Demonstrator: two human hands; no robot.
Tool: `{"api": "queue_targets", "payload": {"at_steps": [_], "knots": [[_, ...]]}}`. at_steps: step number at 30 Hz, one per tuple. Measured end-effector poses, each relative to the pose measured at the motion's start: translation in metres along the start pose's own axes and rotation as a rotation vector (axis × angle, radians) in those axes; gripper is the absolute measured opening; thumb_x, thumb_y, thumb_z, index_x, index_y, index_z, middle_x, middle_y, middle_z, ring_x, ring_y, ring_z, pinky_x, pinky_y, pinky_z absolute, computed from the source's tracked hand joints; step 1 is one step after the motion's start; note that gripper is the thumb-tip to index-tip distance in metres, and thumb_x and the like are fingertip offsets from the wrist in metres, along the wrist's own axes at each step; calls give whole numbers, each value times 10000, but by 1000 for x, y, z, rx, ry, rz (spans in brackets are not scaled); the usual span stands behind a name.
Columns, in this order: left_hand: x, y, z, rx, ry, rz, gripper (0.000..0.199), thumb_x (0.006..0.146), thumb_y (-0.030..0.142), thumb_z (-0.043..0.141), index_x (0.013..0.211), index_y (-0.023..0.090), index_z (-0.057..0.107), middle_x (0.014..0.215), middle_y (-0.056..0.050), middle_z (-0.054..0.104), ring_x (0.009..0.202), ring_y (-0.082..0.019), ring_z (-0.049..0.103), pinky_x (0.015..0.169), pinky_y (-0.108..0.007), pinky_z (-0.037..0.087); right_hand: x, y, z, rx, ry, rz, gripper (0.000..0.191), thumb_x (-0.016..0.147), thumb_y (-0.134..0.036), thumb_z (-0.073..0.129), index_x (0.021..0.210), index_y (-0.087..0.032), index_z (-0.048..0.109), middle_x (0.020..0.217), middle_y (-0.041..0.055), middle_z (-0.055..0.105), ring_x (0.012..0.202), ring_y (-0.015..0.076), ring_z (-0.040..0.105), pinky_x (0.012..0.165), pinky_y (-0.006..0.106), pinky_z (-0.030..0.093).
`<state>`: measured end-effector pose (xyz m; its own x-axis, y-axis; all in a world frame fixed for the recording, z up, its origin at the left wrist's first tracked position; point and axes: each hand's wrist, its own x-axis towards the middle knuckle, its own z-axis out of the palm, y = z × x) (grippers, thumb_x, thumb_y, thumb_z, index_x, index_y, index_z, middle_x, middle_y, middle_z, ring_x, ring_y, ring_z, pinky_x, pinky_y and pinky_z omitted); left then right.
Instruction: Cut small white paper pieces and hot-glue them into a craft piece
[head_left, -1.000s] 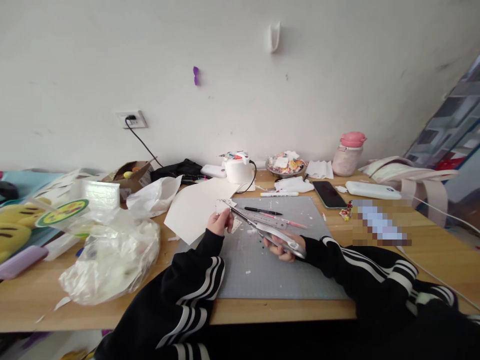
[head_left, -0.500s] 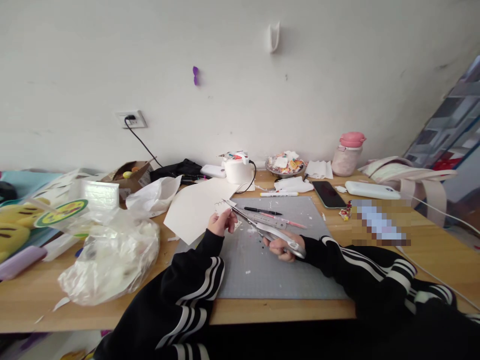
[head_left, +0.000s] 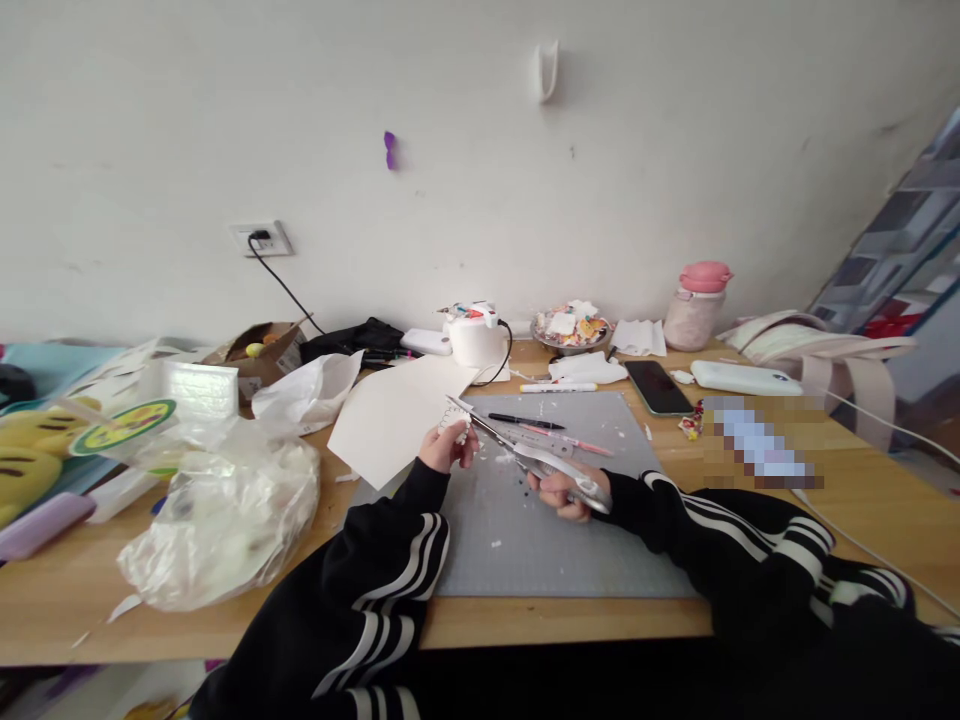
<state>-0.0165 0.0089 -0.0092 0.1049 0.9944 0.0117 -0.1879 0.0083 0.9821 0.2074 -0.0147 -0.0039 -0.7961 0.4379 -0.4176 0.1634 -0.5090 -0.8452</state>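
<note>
Between the thumb and fingers of my left hand (head_left: 448,447) is a small piece of white paper (head_left: 458,411) with a wavy dark line drawn on it. My right hand (head_left: 564,494) is wrapped round the handles of a pair of scissors (head_left: 541,461) with pale grips. The blades point up and to the left and meet the paper's right side; whether they are closed on it I cannot make out. Both hands are above a grey cutting mat (head_left: 495,560). Behind the scissors lie a black pen (head_left: 525,422), a pinkish pen (head_left: 574,441) and a clear ruler (head_left: 551,446).
A large white sheet (head_left: 390,415) lies left of the mat. Further left is a crumpled plastic bag (head_left: 225,520). At the back stand a white pot (head_left: 475,343), a bowl of scraps (head_left: 571,330) and a pink-lidded bottle (head_left: 696,308). A phone (head_left: 658,388) lies right.
My left hand has shifted slightly right and turned the paper piece, so more of its wavy outline shows beside the blades. The right hand and scissors stay almost in place.
</note>
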Motion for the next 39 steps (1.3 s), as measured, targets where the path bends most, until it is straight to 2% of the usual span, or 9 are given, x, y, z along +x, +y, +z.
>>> {"api": "queue_targets", "payload": {"at_steps": [9,17,25,29,39], "knots": [[-2,0,-1,23,-51,-44,423,607,541,635,654,125,577,562,-27,634,319,-95,493,364,-242,367,-1,-1,3,-5,24,-2,465,539,-458,669,796,-214,368,443,-154,334,262,-10,142,278,119,82],[-1,0,1,35,-92,-89,508,545,620,663,624,126,578,530,-33,635,323,-102,510,354,-223,334,-2,-2,4,1,30,-3,502,505,-467,692,792,-210,370,428,-156,333,270,-12,138,274,119,89],[-1,1,0,59,-102,-86,490,587,614,634,646,131,573,551,-33,637,335,-98,510,364,-225,334,-1,0,2,6,43,-7,525,496,-484,697,809,-215,373,438,-154,342,274,-6,136,261,126,86],[-2,1,1,53,-93,-83,507,560,627,645,633,132,566,531,-25,628,332,-99,509,361,-222,329,-1,1,2,10,39,-7,525,500,-484,698,820,-218,378,444,-152,337,280,-2,136,265,132,87],[-3,3,5,42,-7,-57,476,592,610,607,632,138,559,534,-24,622,318,-97,493,349,-226,328,-2,0,1,18,19,-26,469,572,-444,691,831,-205,381,473,-140,312,298,-12,147,297,136,72]]}}
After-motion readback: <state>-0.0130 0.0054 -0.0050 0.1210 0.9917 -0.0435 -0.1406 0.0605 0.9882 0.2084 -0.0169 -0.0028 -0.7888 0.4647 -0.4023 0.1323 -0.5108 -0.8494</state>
